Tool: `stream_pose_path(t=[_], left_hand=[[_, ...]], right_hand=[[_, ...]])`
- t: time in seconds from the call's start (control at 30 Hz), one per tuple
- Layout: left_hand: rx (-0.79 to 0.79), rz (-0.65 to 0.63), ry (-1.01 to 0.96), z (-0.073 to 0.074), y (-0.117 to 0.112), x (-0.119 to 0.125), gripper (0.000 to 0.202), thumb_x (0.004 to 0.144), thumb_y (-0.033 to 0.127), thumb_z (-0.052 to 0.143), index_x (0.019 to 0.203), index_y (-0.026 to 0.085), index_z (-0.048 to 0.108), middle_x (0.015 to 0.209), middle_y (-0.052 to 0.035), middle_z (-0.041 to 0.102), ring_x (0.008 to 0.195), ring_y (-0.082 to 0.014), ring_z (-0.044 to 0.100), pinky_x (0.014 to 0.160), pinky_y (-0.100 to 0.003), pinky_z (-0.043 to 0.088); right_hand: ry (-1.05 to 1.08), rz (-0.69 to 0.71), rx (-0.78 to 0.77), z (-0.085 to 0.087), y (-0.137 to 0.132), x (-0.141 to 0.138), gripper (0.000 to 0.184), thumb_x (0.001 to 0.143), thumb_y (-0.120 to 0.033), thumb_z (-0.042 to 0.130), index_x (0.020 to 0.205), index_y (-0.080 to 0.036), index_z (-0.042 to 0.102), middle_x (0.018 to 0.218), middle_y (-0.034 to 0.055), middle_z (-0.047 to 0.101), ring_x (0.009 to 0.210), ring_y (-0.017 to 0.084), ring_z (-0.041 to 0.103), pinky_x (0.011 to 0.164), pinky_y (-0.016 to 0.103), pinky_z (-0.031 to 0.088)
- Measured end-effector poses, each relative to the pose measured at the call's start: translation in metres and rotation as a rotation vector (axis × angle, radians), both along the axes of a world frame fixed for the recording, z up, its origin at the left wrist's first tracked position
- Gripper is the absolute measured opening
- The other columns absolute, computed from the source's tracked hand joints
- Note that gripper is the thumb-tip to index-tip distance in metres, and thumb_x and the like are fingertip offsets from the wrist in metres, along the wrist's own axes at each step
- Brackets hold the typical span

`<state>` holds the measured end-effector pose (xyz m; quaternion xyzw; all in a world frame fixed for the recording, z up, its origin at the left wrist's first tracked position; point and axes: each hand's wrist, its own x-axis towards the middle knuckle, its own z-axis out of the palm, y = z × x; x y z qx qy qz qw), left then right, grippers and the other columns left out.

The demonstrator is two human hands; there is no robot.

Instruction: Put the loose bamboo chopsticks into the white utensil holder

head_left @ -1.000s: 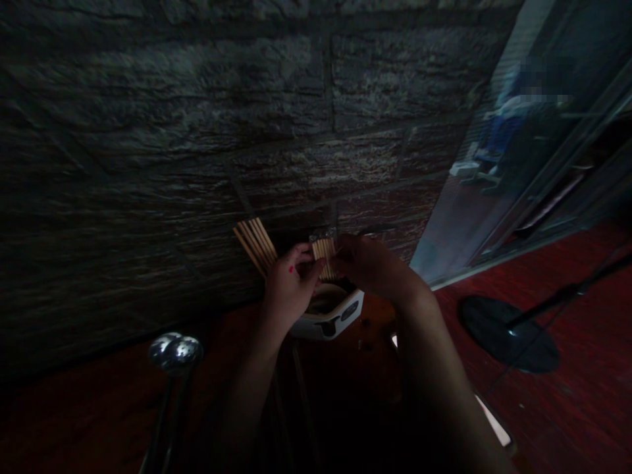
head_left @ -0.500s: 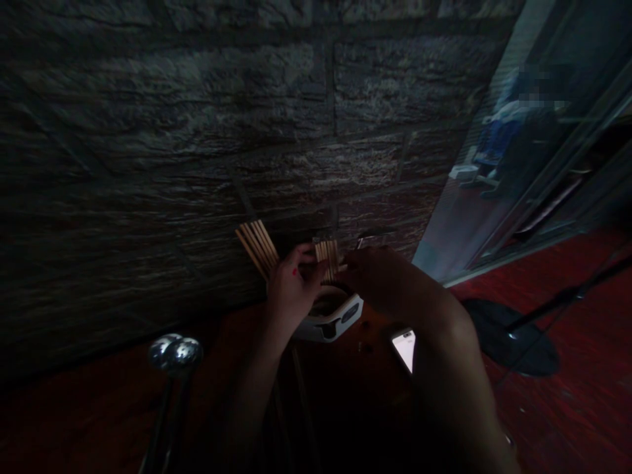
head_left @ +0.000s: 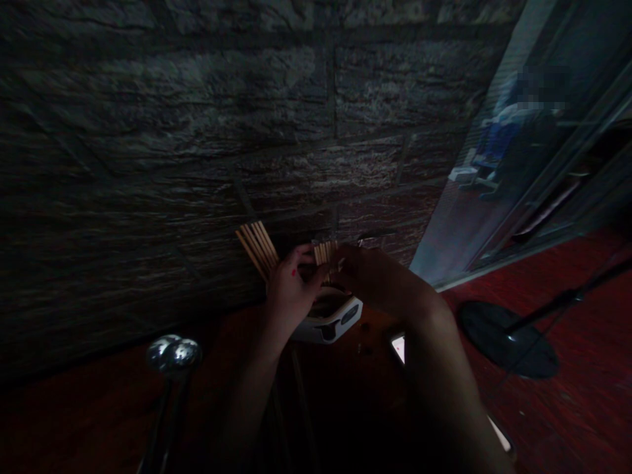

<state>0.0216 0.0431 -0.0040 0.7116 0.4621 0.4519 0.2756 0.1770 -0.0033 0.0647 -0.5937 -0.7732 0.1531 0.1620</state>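
A bundle of thin wooden sticks [head_left: 323, 254], seemingly in a clear wrapper, stands upright above a white box-like container [head_left: 340, 322]. My left hand [head_left: 291, 286] has its thumb and fingers closed around the left side and front of this bundle. From the right, my right hand [head_left: 358, 266] reaches to the bundle's edge with bent fingers; its fingertips are dark and partly hidden. Behind my left hand, a second group of wooden sticks [head_left: 259, 247] leans toward the wall. My hands cover part of the container's opening.
A rough stone-block wall [head_left: 197, 151] rises close behind. Two shiny round-headed metal objects [head_left: 175, 352] on long handles stand at left. A lit phone [head_left: 398, 347] lies partly under my right forearm. At right are a round black stand base [head_left: 508, 339], a glass partition and a person beyond.
My right hand has shifted slightly left against the bundle, and its forearm moved left, covering more of the phone. A second bright edge shows beside the forearm. My left hand stays nearly still.
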Motion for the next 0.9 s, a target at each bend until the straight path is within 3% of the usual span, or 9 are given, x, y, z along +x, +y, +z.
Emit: stream_pose_path(t=[0.37,0.63,0.77,0.9], left_hand=[[0.001,-0.007,-0.024,0.002,-0.001,0.001,0.035,0.081,0.032,0.068,0.113,0.021,0.058,0.094,-0.0048,0.069,0.067,-0.0141,0.066,0.052,-0.021,0.049],[-0.044,-0.05,0.008,0.006,-0.003,-0.004,0.046,0.079,0.033,0.07,0.121,0.022,0.053,0.103,-0.0065,0.069,0.061,-0.0123,0.065,0.047,-0.02,0.048],[0.021,-0.015,0.123,0.017,-0.011,-0.01,0.051,0.077,0.031,0.073,0.123,0.02,0.053,0.108,-0.0086,0.07,0.076,-0.018,0.069,0.064,-0.029,0.055],[0.088,0.086,0.232,0.039,-0.032,-0.017,0.051,0.075,0.031,0.075,0.121,0.019,0.056,0.111,-0.0105,0.07,0.087,-0.0234,0.07,0.075,-0.037,0.056]], right_hand=[[-0.046,-0.021,0.023,-0.001,-0.001,0.001,0.025,0.092,-0.025,0.052,0.109,-0.011,0.065,0.087,0.0097,0.072,0.073,0.015,0.066,0.058,0.022,0.041],[-0.122,0.148,0.041,0.005,-0.004,0.002,0.026,0.093,-0.017,0.049,0.102,-0.013,0.072,0.101,0.0109,0.073,0.083,0.016,0.066,0.068,0.022,0.043],[-0.014,0.106,-0.003,0.008,-0.01,0.002,0.024,0.091,-0.018,0.051,0.096,-0.013,0.074,0.091,0.0099,0.074,0.078,0.015,0.067,0.065,0.021,0.042],[0.152,0.084,-0.051,0.008,-0.016,0.004,0.021,0.088,-0.021,0.054,0.089,-0.014,0.075,0.081,0.0069,0.074,0.067,0.012,0.065,0.057,0.02,0.041]])
